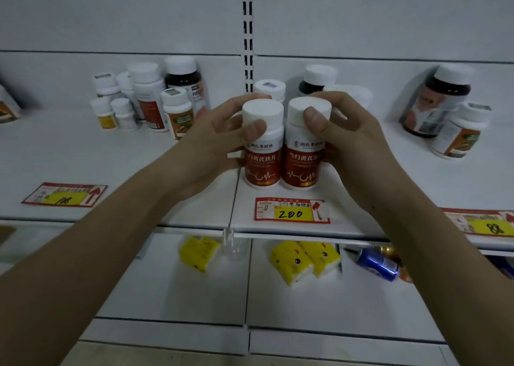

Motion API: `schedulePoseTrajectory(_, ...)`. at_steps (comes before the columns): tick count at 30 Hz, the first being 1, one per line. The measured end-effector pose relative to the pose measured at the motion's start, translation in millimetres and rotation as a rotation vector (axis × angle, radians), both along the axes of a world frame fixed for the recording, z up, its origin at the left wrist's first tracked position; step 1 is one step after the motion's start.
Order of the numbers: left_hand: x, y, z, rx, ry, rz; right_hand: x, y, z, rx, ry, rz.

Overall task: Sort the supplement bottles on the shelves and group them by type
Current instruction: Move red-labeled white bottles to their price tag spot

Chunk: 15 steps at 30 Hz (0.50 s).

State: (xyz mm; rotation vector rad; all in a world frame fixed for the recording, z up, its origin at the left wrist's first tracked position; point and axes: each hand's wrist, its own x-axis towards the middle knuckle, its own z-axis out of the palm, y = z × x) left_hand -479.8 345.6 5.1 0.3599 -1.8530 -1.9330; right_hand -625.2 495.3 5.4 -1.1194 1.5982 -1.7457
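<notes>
Two matching white bottles with red labels stand side by side at the front of the upper shelf (194, 154). My left hand (211, 143) grips the left red-label bottle (262, 159), thumb on its neck. My right hand (353, 140) grips the right red-label bottle (301, 162), thumb on its cap. A mixed cluster of white and dark bottles (147, 98) stands at the back left. Behind my hands are a white bottle (269, 89) and a dark bottle (317, 80), partly hidden. At the far right stand a dark bottle (439, 104) and a white bottle with an orange label (461, 132).
Price tags lie on the shelf's front: one at the left (64, 196), one marked 200 (290, 210), one marked 88 (484, 223). The lower shelf holds yellow tissue packs (303, 260) and a blue can (375, 264). A slotted upright (247, 31) divides the back panel.
</notes>
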Motion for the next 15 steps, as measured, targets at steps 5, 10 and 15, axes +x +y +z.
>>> schedulePoseTrajectory(5,2.0,-2.4,-22.5,-0.02,0.014,0.021,-1.1,1.4,-11.4,-0.01,-0.028,0.009)
schedulePoseTrajectory(10,1.5,-6.1,-31.5,-0.083,0.004,0.002,1.8,2.5,-15.3,-0.017,0.008,0.0)
schedulePoseTrajectory(15,1.0,-6.9,-32.1,-0.082,0.009,-0.065,4.0,7.7,-17.4,-0.03,0.022,-0.012)
